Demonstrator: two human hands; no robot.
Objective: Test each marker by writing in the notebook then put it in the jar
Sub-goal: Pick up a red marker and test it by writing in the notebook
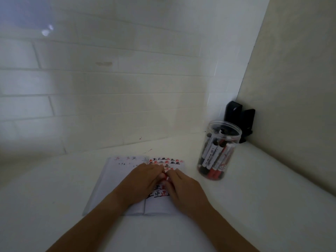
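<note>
Head view, only one I've got. Using the notebook point(125, 180) as my landmark: it lies open on the white surface point(254, 197), right page packed with rows of red and black test characters, a blank strip left at its near edge. Both hands sit over the middle of that right page. Left hand point(143, 179) and right hand point(183, 190) are brought together, fingertips meeting on a small red piece, which I read as a red marker point(165, 176), almost fully hidden. Likely capping or uncapping it; can't tell which, and can't tell which hand has the barrel. Both look pinched on it.

The jar point(219, 151) stands to the right of the notebook and a little beyond it, near but not touching, lid off, already well filled with black and red markers standing on end. A dark black object point(238, 117) sits behind the jar in the wall corner.

No loose markers visible around the notebook, so my judgement is this is late in the task, possibly the last marker.

To do this step well: hold the barrel firm in one hand, move the cap straight along its axis, keep the tip off skin and off the written rows. If capping, press until seated before carrying it right to the jar, drop it end-first into a gap.
</note>
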